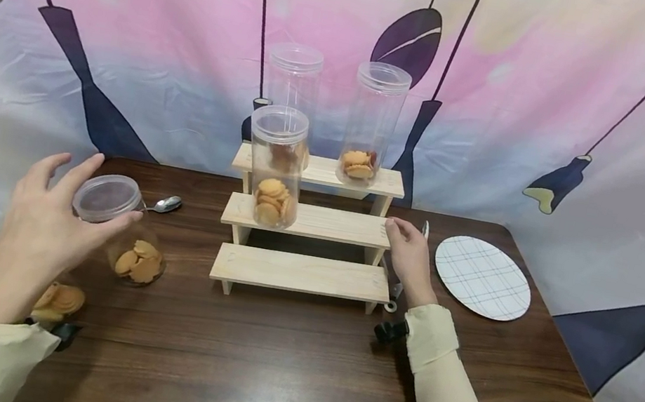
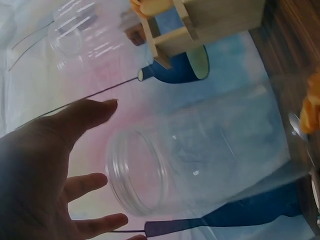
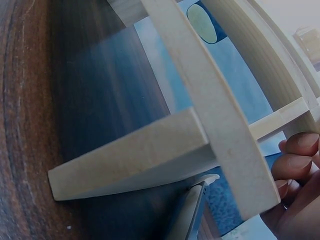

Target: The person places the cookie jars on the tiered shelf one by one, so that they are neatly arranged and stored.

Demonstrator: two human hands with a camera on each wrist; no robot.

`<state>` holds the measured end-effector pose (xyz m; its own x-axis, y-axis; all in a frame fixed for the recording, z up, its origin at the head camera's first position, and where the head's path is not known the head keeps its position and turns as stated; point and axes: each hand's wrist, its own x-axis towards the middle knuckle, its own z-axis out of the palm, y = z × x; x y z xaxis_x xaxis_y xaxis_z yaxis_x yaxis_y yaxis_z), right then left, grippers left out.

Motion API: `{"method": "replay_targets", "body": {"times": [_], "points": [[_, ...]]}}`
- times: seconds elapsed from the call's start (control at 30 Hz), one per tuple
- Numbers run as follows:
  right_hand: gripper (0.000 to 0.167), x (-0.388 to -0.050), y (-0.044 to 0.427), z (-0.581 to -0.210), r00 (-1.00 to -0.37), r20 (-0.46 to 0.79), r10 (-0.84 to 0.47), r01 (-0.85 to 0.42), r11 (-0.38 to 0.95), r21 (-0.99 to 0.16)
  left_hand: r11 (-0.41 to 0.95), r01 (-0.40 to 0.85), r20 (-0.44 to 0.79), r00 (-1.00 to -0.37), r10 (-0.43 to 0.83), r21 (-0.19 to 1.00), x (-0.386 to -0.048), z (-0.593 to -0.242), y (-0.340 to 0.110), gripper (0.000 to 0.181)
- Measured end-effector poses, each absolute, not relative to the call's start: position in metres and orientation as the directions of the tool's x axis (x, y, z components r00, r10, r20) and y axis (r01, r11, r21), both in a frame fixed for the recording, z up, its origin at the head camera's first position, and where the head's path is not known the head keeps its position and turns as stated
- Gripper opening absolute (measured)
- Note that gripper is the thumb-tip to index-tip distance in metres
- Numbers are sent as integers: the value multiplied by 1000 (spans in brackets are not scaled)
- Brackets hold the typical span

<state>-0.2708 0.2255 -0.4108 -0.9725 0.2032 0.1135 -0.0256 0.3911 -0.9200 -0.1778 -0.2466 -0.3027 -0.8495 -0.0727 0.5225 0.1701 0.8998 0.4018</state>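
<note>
Beside a clear lidded jar [image 1: 146,228] with cookies in it, my left hand [image 1: 46,226] has its thumb and fingers spread around the lid. The left wrist view shows a gap between the fingertips and the jar [image 2: 215,155]. A three-tier wooden stand [image 1: 344,226] is in the middle of the table. My right hand [image 1: 409,255] pinches the right end of its middle shelf; in the right wrist view the curled fingers [image 3: 302,145] are at the plank's end. On the stand, one cookie jar [image 1: 272,171] is on the middle shelf and two are on the top.
A spoon [image 1: 167,204] lies behind the left jar. More cookies [image 1: 59,300] show partly behind my left wrist. A white checked plate [image 1: 482,277] lies at the right. Some utensils [image 1: 395,291], partly hidden, are between the stand and my right hand. A printed cloth [image 1: 191,65] hangs behind.
</note>
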Motion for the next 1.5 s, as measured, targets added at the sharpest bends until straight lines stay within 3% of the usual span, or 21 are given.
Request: {"method": "replay_targets", "body": {"times": [0.23,0.9,1.5], "points": [[63,-269,224,-413,-973,98,208,-10,387,-922,900,200,530,-847,-40,387,-177,-308,-254,93],[61,-267,222,-411,-973,94,211,-6,385,-923,924,111,421,-905,-58,366,-176,-315,-255,98],[59,-270,223,-408,-971,91,223,4,393,-920,904,115,416,-906,-75,412,-179,-321,-250,87]]}}
